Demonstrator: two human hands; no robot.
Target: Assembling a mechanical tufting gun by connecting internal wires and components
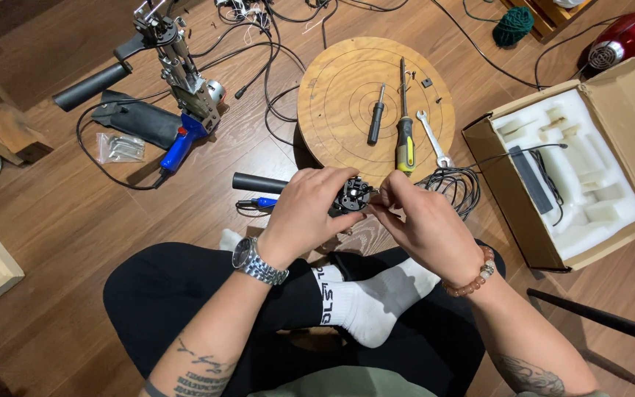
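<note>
Fingers first: the left hand (pixel 309 208) is curled around a small round black part (pixel 354 195) with a metal middle, thumb and fingertips wrapped over its rim so it sits firmly in the grip. The right hand (pixel 422 220) comes in from the other side with its fingertips pinched together right at the edge of that part. They look closed on something tiny, but I can't tell what, it's hidden behind the fingers.

Only the head view here, so everything is placed off the round wooden board (pixel 375 99) on the floor. The black part is held just below the board's near edge, above the person's crossed legs. On the board lie a black-handled driver (pixel 376 117), a yellow-and-black screwdriver (pixel 404 125) and a small spanner (pixel 432 138). Left of the board there's a blue-handled tool (pixel 181 143) on a metal frame. Right of the board sits an open cardboard box (pixel 575 169) with white foam inside, and a coil of black cable (pixel 453 185) lies between box and board.

My read is that this is the fiddly bit: seating or picking at a small piece on the rim of the part. Next move probably calls for a steady left-hand hold while the right makes a fine pinch-and-turn, or reaches up to the board for a driver.
</note>
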